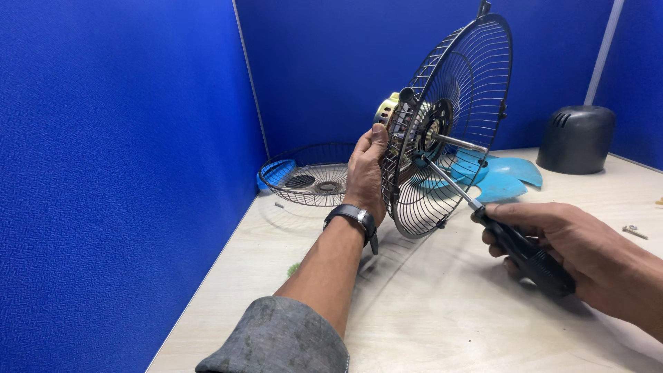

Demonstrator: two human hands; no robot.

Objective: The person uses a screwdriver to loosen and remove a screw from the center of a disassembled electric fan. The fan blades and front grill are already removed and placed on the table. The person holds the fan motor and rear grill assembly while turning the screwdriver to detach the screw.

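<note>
My left hand [366, 173] grips the back of a black wire fan guard [456, 90], holding it upright on the table with the motor [388, 109] behind it. A metal shaft [461, 143] sticks out of the guard's centre. My right hand [573, 252] is closed on the black handle of a screwdriver [514, 242]. Its shaft runs up and left, and the tip sits at the guard's hub near the motor. A black watch is on my left wrist.
A second wire guard [307, 181] lies flat at the back left. A light blue fan blade [501, 178] lies behind the upright guard. A dark plastic motor cover [577, 138] stands at the back right. A loose screw [634, 231] lies at the right. Blue partition walls enclose the table.
</note>
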